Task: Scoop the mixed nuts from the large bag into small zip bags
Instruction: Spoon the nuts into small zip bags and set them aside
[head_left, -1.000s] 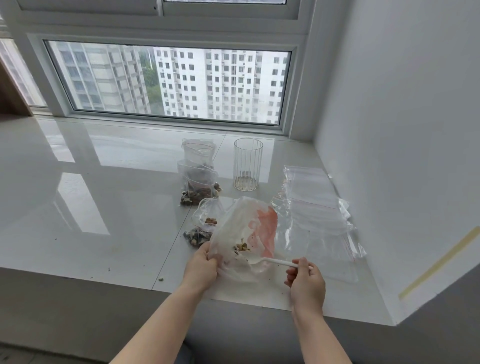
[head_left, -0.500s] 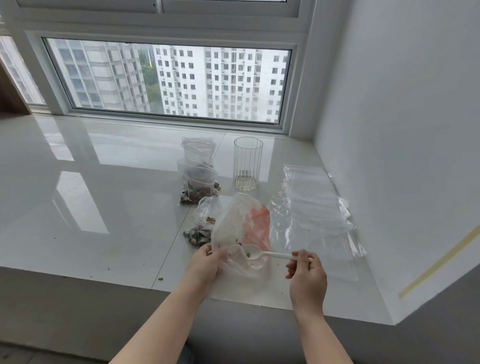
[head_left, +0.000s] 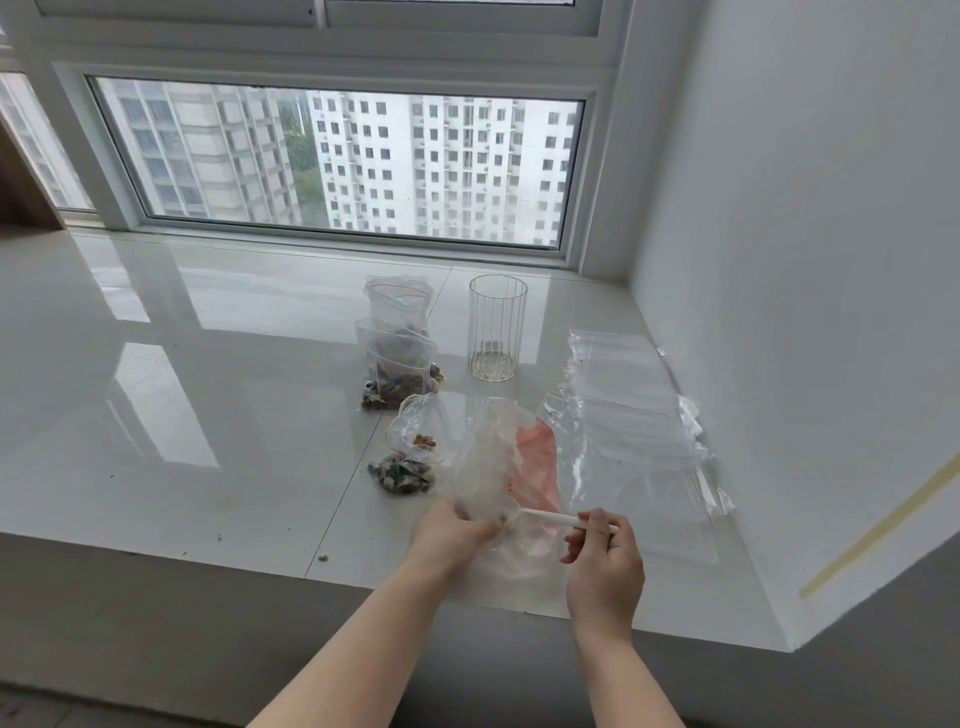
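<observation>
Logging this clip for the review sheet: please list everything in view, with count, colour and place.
large bag: one, clear with an orange patch, front centre, held up
spoon: one, white, bowl hidden in the large bag
filled small bags: about four, clear with dark nuts, left of the glass
glass: one, clear, ribbed, upright near the window
empty zip bags: a stack, clear, beside the right wall
sill: white, glossy
left hand: grips the large bag
right hand: pinches the spoon handle
</observation>
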